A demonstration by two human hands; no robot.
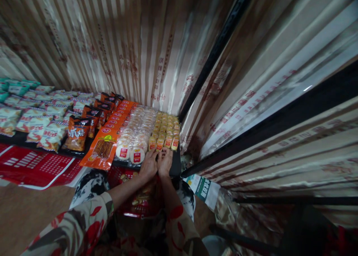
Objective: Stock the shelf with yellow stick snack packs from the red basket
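Small yellow-wrapped snack packets (pixel 165 131) stand in tight rows at the right end of a black shelf (pixel 175 163). My left hand (pixel 148 166) rests at their front edge, fingers stretched forward and fingertips touching the front packets on the left. Beside it, almost touching, my right hand (pixel 165 161) lies with extended fingers against the middle of that front row. Neither hand visibly lifts a packet, though the fingertips are small and dim. Clear-wrapped round white crackers (pixel 136 155) with red labels sit just left of the packets.
Left along the shelf lie orange flat snack bags (pixel 104 148), dark-and-orange bags (pixel 77 135) and white snack bags (pixel 53 136). Pleated printed curtains (pixel 125 43) hang behind and right. A black pole (pixel 212 58) rises at the shelf corner. Red printed sheeting (pixel 33 164) hangs below.
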